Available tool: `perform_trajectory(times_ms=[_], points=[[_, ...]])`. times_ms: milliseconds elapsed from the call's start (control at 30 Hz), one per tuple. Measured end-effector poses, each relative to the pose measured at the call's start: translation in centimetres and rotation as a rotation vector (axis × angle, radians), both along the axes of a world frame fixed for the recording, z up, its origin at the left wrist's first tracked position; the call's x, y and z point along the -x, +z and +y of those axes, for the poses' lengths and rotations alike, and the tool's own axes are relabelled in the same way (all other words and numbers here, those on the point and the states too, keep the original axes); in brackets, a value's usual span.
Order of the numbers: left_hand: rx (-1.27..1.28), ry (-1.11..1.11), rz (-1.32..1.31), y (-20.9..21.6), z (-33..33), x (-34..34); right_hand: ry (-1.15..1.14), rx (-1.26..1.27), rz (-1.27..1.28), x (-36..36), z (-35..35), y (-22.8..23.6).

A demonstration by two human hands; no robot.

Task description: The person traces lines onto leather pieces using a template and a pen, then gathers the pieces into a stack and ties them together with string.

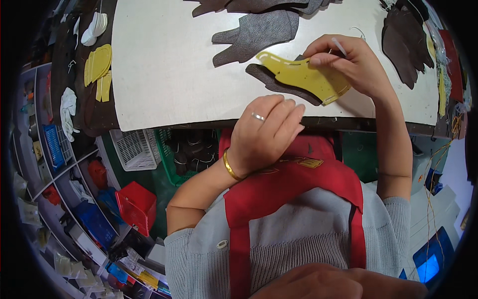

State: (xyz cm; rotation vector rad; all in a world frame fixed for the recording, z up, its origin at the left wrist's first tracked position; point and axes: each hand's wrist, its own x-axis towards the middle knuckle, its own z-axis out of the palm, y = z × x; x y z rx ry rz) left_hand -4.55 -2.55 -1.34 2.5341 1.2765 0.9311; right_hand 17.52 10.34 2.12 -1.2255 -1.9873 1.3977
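Observation:
My right hand (356,62) pinches a yellow pattern template (311,77) with slots and small holes, its thumb on top. A pale stick-like tool, perhaps a marking pen (339,47), juts up between the same hand's fingers. Partly covered by the template, a dark brown leather glove piece (284,87) lies on the white work board (169,74). My left hand (266,127), with a ring and a gold bangle, hovers by the board's near edge. Its fingers are loosely bent, nothing shows in them, and the palm is hidden.
Hand-shaped dark leather pieces (259,32) lie at the far side; more leather pieces (406,45) sit at the right. Other yellow templates (98,65) rest left of the board. Below the table stand a white basket (134,152), a green crate (167,162) and a red bin (137,207).

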Motion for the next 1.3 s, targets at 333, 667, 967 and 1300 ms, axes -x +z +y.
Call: perform_trajectory(times_ms=[333,667,967,1300], points=[[0.114,0.04,0.03,-0.1,0.2,-0.2,0.089,-0.121,-0.234,2.8,0.3,0.1],[0.096,0.036,0.099,0.0,0.8,-0.4,0.093,-0.332,-0.302,2.3,0.5,-1.0],[-0.079,-0.018,0.276,1.0,3.5,0.8,-0.105,-0.006,-0.258,-2.1,-1.2,0.3],[-0.1,-0.017,0.43,1.4,2.8,-0.2,-0.12,-0.446,-0.488,-1.6,-3.1,-0.5]])
